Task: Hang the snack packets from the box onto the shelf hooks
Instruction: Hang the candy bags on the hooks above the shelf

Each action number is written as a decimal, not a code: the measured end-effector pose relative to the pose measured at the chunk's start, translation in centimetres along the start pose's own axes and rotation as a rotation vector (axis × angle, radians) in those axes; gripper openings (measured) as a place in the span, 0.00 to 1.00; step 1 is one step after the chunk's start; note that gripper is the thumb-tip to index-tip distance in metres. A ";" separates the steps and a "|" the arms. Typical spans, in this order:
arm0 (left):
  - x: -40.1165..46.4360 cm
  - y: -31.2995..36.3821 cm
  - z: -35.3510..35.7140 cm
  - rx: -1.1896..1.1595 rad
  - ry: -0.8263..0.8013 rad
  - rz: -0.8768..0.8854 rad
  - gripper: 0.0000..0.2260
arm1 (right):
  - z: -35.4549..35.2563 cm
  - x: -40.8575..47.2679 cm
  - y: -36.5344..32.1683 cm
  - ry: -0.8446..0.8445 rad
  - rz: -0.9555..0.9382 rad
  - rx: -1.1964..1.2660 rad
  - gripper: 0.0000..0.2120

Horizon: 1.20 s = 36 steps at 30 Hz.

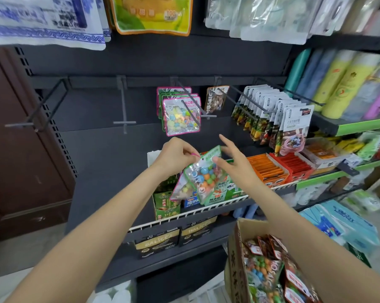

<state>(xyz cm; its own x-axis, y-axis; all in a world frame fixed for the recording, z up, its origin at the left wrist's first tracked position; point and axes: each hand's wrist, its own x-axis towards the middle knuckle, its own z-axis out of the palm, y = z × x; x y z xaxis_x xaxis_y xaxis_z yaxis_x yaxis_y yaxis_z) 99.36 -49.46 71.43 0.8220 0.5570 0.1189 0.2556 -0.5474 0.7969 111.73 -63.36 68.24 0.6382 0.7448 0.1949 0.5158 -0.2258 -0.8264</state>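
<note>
While your left hand (176, 155) pinches the clear, green-edged candy packet (203, 174) and your right hand (232, 158) hovers spread, it may twist off the black hook (190, 106) at twelve o'clock.

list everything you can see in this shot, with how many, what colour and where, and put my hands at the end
candy packets in hand: two, green-edged and pink-edged, centre
hung candy packets: about three, pink and green edges, middle hook
brown packet: one, next hook right
white packets: many, two hooks at right
empty hooks: two, grey, left
cardboard box: one, brown, lower right, full of packets
orange and red cartons: two, right shelf
bottles: several, yellow, blue, teal, upper right
left hand: pinches the packets' top
right hand: fingers spread, thumb on the green-edged packet
</note>
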 end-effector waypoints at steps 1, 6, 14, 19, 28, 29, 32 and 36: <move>0.0 0.1 -0.3 0.014 0.003 0.018 0.03 | 0.0 0.5 -0.2 0.027 0.028 0.067 0.22; 0.4 0.4 -1.6 0.054 0.188 0.061 0.03 | 0.3 2.2 -1.9 0.156 0.058 0.293 0.05; 0.9 -0.2 -3.3 0.051 0.493 0.050 0.05 | -0.2 4.2 -4.0 0.280 -0.034 0.340 0.09; 1.0 0.1 -3.7 0.109 0.520 0.036 0.06 | 0.7 4.9 -3.4 0.367 -0.040 0.242 0.11; 0.7 1.0 -4.1 0.253 0.544 0.057 0.07 | 2.3 6.1 -4.3 0.533 -0.041 0.047 0.11; 0.8 1.0 -4.1 0.262 0.541 0.048 0.07 | 2.4 6.8 -4.5 0.544 -0.023 0.031 0.09; 0.9 0.9 -4.4 0.260 0.540 0.020 0.08 | 2.7 9.4 -5.0 0.551 0.059 -0.033 0.06; 0.9 0.4 -4.7 0.275 0.525 -0.023 0.09 | 3.2 12.8 -6.0 0.525 0.144 -0.151 0.17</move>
<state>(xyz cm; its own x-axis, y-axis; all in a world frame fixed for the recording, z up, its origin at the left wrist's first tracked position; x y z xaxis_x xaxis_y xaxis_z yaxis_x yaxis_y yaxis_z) 97.81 -46.28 74.62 0.4707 0.7669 0.4363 0.4504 -0.6341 0.6286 114.99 -50.43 73.99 0.8870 0.2961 0.3545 0.4540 -0.4179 -0.7869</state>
